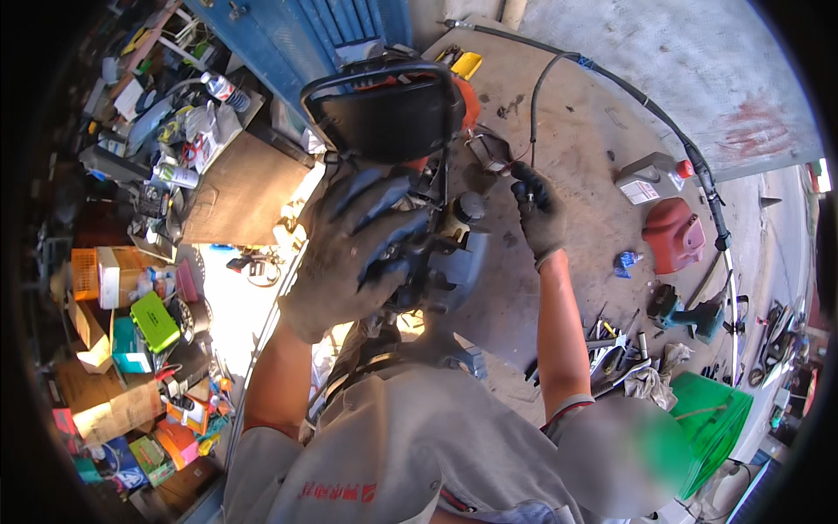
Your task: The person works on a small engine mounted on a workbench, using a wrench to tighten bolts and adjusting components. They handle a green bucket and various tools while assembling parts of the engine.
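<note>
In front of me stands a small engine-driven machine with a black frame, a broad black panel (380,122) and orange housing parts. A dark round cap (470,207) sits on its near right side. My left hand (345,240), in a dark-palmed work glove, lies over the machine's left side with its fingers apart. To the right of the machine, my gloved right hand (541,217) is closed, fingers curled together. A small shiny bit shows at its fingers, too small to name. Close to those fingertips, a thin wire runs from a small metal-cased part (489,153).
On the worktable (580,175) lie a grey bottle (650,179) with a red cap, a red plastic cover (674,234), a cordless impact driver (690,316) and several hand tools. A black hose (628,92) curves along the far edge. Boxes (113,406) crowd the left; a green bucket (711,419) stands near right.
</note>
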Action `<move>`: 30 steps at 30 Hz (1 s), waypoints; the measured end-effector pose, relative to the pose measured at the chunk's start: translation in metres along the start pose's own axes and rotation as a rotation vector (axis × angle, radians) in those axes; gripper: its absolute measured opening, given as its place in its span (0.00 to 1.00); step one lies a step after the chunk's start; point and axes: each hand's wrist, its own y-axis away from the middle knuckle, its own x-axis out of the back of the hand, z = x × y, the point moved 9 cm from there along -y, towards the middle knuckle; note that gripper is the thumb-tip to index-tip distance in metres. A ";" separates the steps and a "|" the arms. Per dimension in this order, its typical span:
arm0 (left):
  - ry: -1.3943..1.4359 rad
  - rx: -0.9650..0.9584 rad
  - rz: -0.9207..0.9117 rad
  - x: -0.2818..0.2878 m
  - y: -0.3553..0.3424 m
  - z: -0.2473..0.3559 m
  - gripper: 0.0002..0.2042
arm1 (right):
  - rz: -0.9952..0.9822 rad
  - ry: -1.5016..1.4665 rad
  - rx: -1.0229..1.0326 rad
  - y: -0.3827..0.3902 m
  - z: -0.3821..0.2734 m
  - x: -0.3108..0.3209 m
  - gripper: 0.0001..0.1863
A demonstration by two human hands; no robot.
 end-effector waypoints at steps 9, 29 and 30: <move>-0.097 0.097 0.147 0.001 0.016 0.005 0.27 | 0.165 -0.125 0.271 -0.024 -0.046 0.026 0.18; 0.182 0.110 0.225 0.007 0.018 0.013 0.26 | 0.483 -0.473 0.879 -0.126 -0.321 0.247 0.14; 0.197 0.103 0.240 0.008 0.016 0.009 0.25 | 0.487 -0.486 0.870 -0.131 -0.330 0.253 0.13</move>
